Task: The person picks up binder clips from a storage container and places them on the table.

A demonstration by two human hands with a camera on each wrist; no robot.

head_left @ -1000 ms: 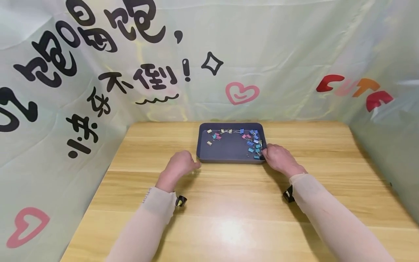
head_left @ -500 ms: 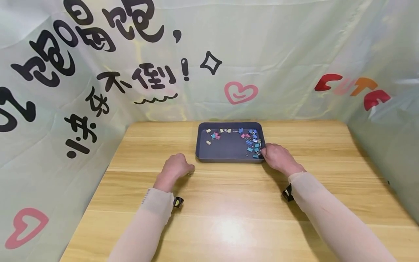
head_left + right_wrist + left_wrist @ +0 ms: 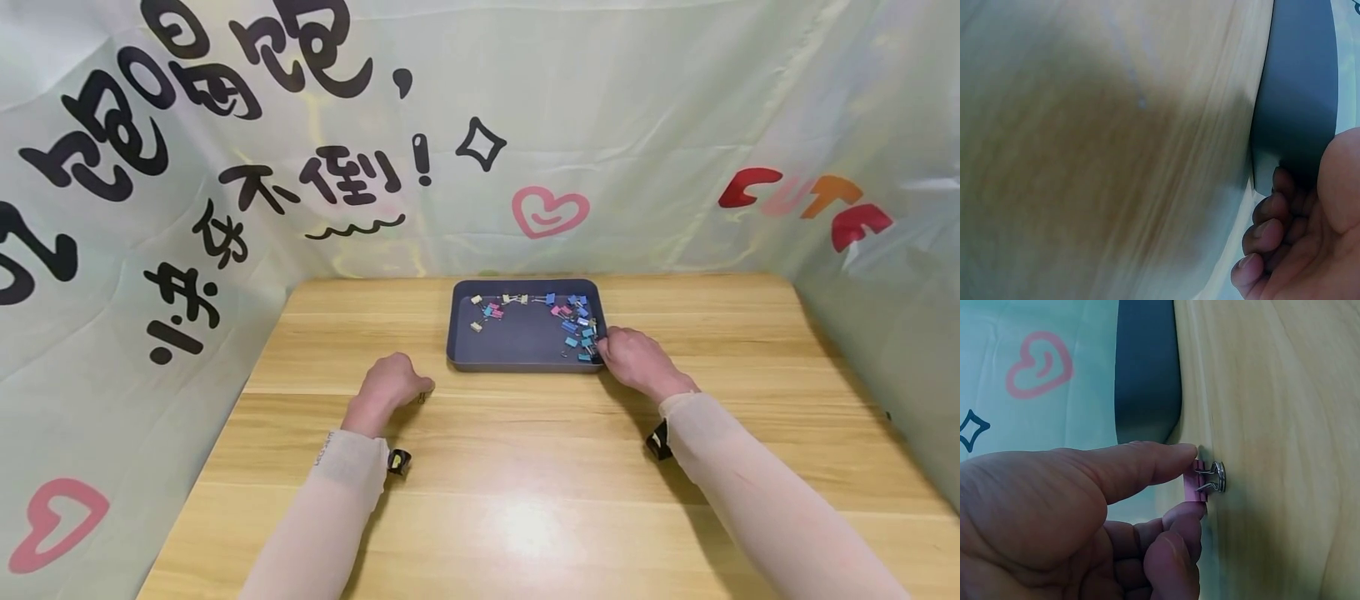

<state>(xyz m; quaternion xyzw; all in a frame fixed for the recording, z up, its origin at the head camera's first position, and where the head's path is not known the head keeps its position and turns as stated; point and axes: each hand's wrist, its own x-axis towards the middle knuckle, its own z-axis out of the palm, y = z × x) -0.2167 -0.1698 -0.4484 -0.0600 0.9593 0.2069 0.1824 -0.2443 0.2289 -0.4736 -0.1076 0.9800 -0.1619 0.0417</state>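
My left hand [image 3: 388,385] is low over the table, left of the tray's front corner. It pinches a pink binder clip [image 3: 1192,485] between thumb and forefinger, silver wire handles pointing out over the wood. At the back of the table lies a dark blue-grey tray [image 3: 525,367]. My right hand [image 3: 639,358] grips its right front corner, thumb at the rim and curled fingers against the outer wall. Inside the tray, blue and teal binder clips [image 3: 581,325] crowd the right side. Pink, teal and cream clips [image 3: 491,311] lie at its left, with several more along the back.
The wooden table [image 3: 517,467] stretches from the tray toward me. Behind it and at both sides hang pale printed cloth walls [image 3: 645,125], close to the tray's back edge. A black wrist camera [image 3: 399,462] sits under my left cuff.
My left hand has moved left and slightly toward me, away from the tray's front left corner, with the clip pinched in it. The right hand stays at the tray.
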